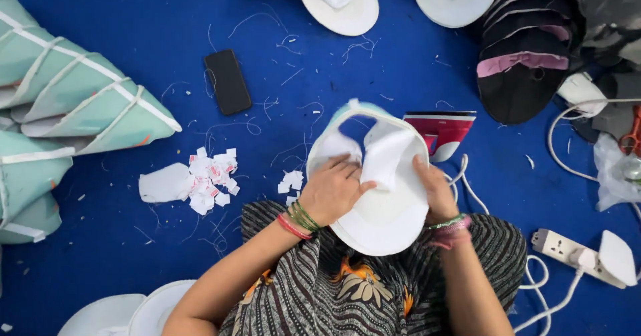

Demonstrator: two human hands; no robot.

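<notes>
I am watching both hands working a white cap (380,209) held over the lap, above the blue floor (400,69). My left hand (332,190) is pressing down on its white lining flap (384,156), fingers closed against it. My right hand (435,190) is gripping the cap's right edge. A red-and-white iron (442,132) is lying just beyond, and small paper labels (210,179) are scattered to the left.

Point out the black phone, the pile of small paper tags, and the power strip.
black phone (228,82), head view, middle of its back.
pile of small paper tags (211,179), head view, centre of the heap.
power strip (566,248), head view, its socket face.
</notes>
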